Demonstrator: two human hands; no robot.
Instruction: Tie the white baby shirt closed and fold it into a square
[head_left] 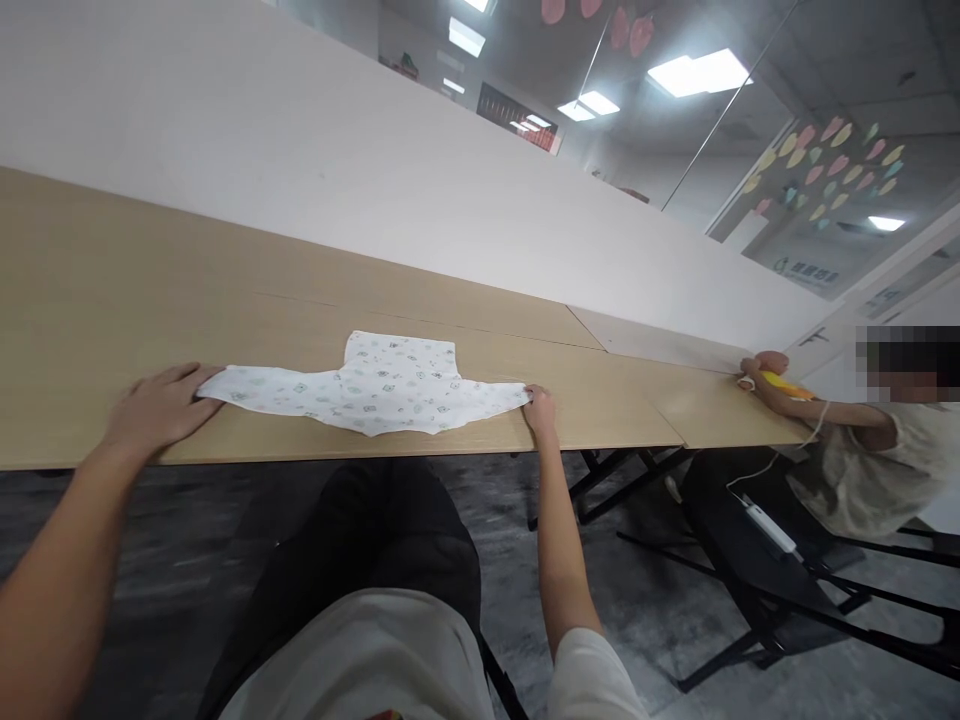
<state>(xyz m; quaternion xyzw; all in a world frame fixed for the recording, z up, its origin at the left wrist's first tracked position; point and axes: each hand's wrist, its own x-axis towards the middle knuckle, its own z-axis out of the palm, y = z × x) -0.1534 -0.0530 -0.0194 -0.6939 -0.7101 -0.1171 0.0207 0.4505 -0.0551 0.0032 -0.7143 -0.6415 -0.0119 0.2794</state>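
A small white long-sleeved baby top (397, 385) with a scattered print lies spread on the wooden table, its body pointing away from me and its sleeves stretched out to both sides. At the end of the left sleeve, my left hand (161, 408) is closed on the cuff, fingertips and thumb at the cloth. My right hand (541, 412) pinches the other cuff near the table's front edge; part of its grip is hidden by the fingers.
The long table (247, 270) runs along a white partition (375, 180) with glass above. To the right another person (870, 440) sits at the table, a hand at a doll (772, 365) in yellow. A black chair (750, 560) carries a white power strip (769, 525) with a cable.
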